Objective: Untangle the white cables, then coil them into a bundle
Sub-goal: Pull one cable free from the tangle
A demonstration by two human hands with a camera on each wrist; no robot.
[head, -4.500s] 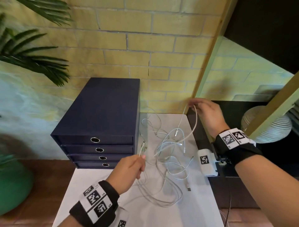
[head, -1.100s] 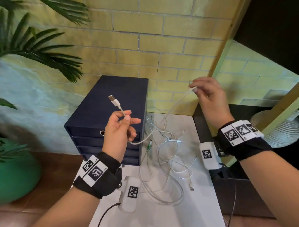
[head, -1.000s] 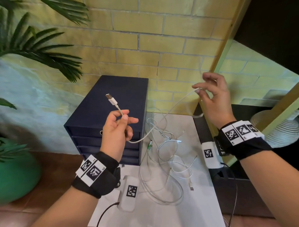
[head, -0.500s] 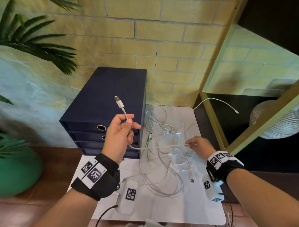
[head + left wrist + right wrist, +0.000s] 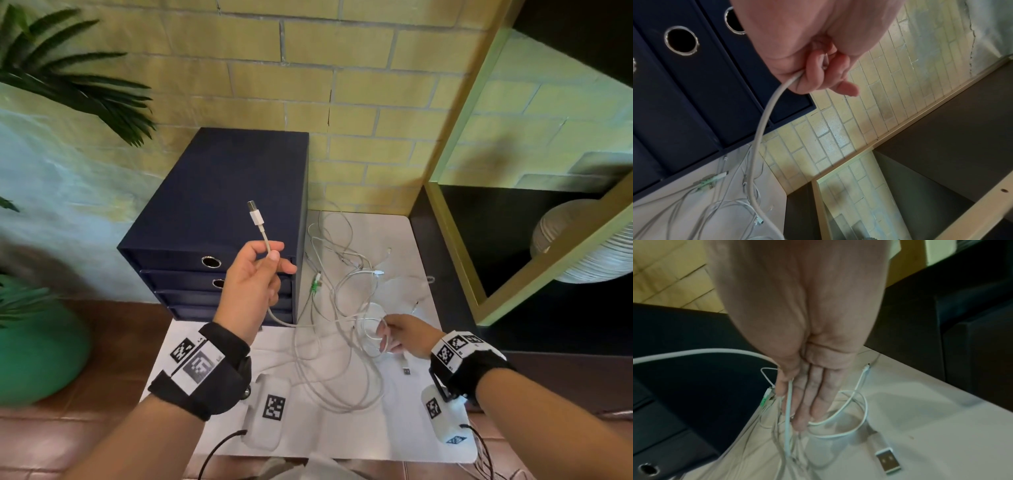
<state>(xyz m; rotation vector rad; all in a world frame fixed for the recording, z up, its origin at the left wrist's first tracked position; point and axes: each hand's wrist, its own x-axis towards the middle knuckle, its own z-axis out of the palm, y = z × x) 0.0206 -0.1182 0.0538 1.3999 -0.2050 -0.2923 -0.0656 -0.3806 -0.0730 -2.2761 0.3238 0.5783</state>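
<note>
White cables [image 5: 337, 346] lie tangled on surface [image 5: 404, 431]. Left hand [image 5: 251, 286] pinches one cable near plug, held up. Right hand [image 5: 402, 334], fingers straight, reaches into tangle.

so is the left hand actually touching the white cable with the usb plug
Touching. In the left wrist view the left hand grips the white cable between curled fingers.

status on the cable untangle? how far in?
Early. Done: one cable's USB plug is lifted clear, held up by the left hand. In hand: right hand reaches into the white cables, its straight fingers among the loops. Left: the pile on the white table is still knotted; no coil yet.
</note>
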